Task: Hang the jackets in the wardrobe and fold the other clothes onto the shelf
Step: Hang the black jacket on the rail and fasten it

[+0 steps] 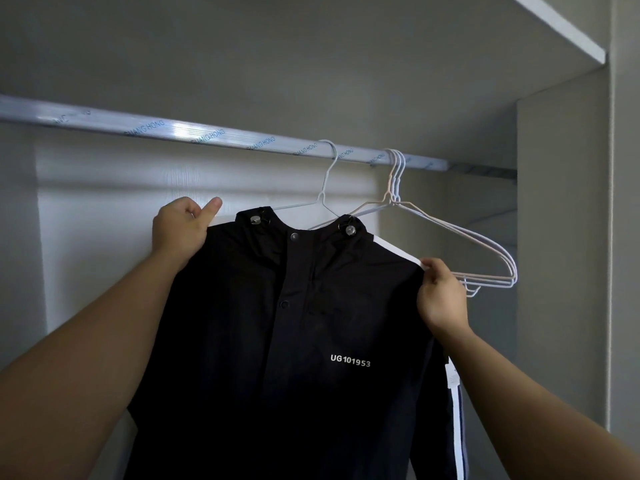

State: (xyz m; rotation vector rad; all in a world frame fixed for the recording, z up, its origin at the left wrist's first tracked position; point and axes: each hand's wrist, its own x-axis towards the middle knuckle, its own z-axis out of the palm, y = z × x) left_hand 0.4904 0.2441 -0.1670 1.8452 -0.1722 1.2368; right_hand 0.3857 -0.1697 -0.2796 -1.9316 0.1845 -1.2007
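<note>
A black jacket (294, 341) with white sleeve stripes and the print UG101953 hangs in front of me inside the wardrobe. It sits on a white wire hanger (327, 181) hooked over the silver rail (207, 133). My left hand (181, 230) grips the jacket's left shoulder, thumb raised. My right hand (441, 292) pinches the right shoulder at the white stripe. The hanger's arms are mostly hidden inside the jacket.
Several empty wire hangers (460, 237) hang bunched on the rail just right of the jacket. A white shelf (561, 32) runs above at the top right. The wardrobe's side wall (561, 237) stands to the right, its back panel behind the jacket.
</note>
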